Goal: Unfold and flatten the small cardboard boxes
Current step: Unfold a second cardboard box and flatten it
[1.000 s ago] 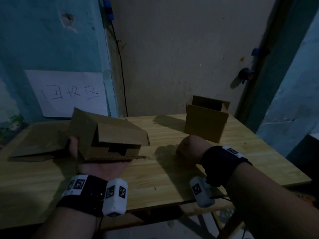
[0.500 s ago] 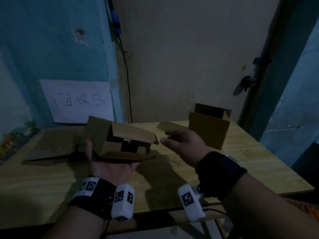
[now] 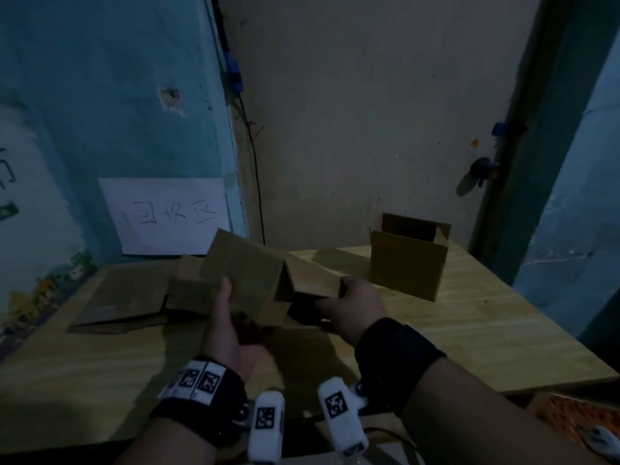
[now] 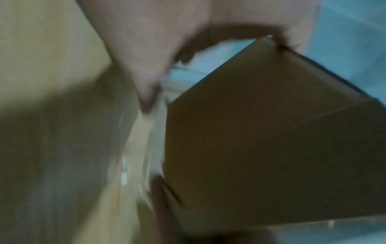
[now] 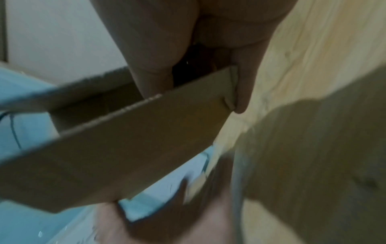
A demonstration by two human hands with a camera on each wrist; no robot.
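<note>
Two hands are engaged on one small cardboard box, which is held in the air above the middle of the wooden table, nearer its front edge than its back edge. A second box is left standing upright and open-topped towards the back right corner, and flattened cardboard is laid by the back left corner.

The held box is carried by the left hand, whose thumb is pressed against the near panel with the palm beneath; the fingers under the box are hidden. One flap at the open right end is pinched by the right hand, thumb on one face and fingers curled on the other.

The step in hand is judged to be the opening of that flap. It is best done if the body is kept steady by the left hand while the flap is drawn outward along its crease, not twisted. Tearing at the crease is probably the main risk if the pull is made crookedly.
</note>
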